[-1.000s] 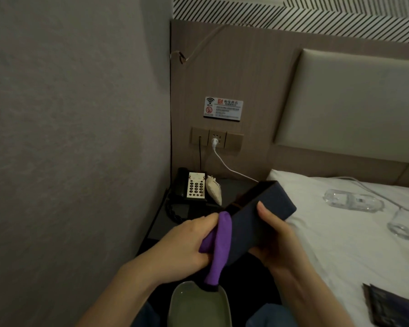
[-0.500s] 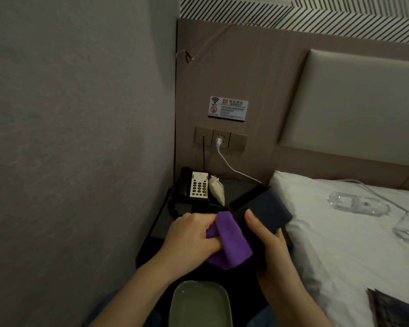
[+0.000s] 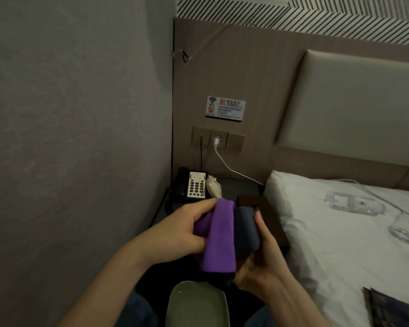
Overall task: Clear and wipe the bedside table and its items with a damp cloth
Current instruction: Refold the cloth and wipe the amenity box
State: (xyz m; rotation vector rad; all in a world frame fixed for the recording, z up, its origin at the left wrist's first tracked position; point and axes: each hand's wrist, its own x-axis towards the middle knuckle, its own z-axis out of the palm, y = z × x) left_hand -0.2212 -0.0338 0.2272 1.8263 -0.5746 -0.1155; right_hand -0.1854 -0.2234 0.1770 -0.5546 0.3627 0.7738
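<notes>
Two hands busy: left hand [image 3: 180, 230] clutching purple cloth [image 3: 219, 241], right hand [image 3: 262, 263] gripping dark box [image 3: 246, 230] just beside.

The left hand [image 3: 182, 230] grips a purple cloth [image 3: 219, 237] and lays it over a dark box [image 3: 246, 230], which the right hand [image 3: 260, 263] holds from below, thumb on its right side. Below them sits a green bowl [image 3: 196, 305]. On the far table [image 3: 236, 187] stand a phone [image 3: 191, 185] and a pale pouch [image 3: 214, 188]. To the right, on the bed [image 3: 328, 244], lie a bottle [image 3: 352, 204], a glass [image 3: 403, 228] and a dark booklet [image 3: 390, 308].
</notes>
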